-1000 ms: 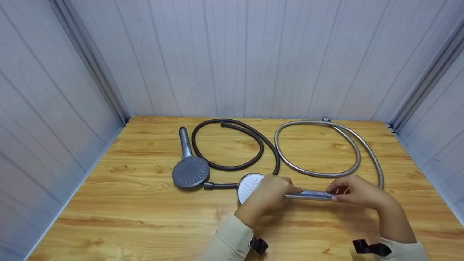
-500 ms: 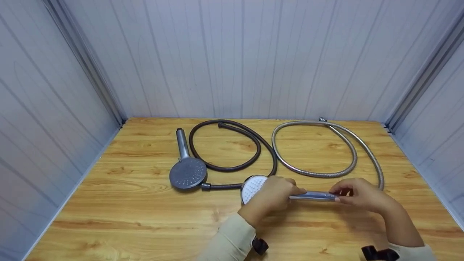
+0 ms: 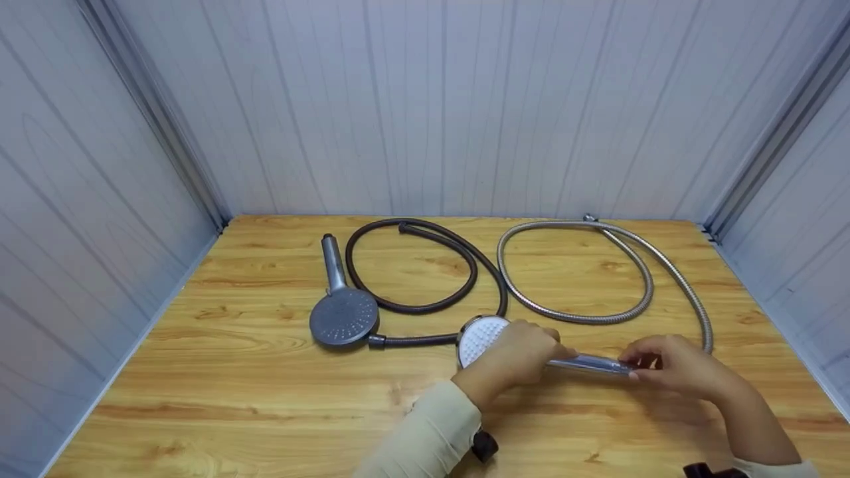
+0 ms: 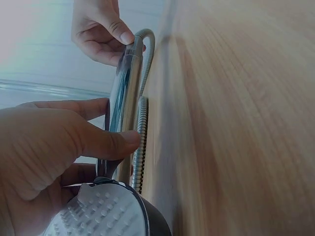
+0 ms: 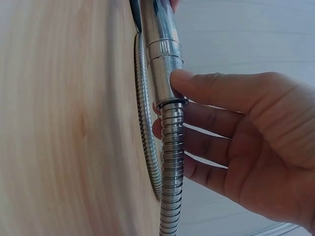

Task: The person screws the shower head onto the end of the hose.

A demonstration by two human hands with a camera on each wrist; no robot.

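Observation:
My left hand (image 3: 524, 353) grips a chrome handheld shower head by its handle (image 3: 593, 363), close to the round white spray face (image 3: 479, 340). That nozzled face shows large at the bottom of the left wrist view, with the thumb across the handle. At the handle's far end, my right hand (image 3: 687, 366) pinches the smooth metal nut (image 5: 166, 78) of the silver shower hose (image 5: 172, 157) between thumb and fingers. In the right wrist view the nut sits in line against the handle's ribbed collar (image 5: 164, 48). The hose hangs out below the nut.
Left of my hands lies a grey shower head (image 3: 342, 317), handle pointing away. A dark hose (image 3: 425, 309) loops behind, its near end fitting (image 3: 376, 341) beside that head. The silver hose's loop (image 3: 597, 320) lies at the back right of the wooden table (image 3: 265, 411). Panelled walls (image 3: 425, 106) enclose it.
Both hands have shifted a little to the right with the chrome shower head, and its handle end has dipped slightly nearer. The silver hose's near stretch has moved right too.

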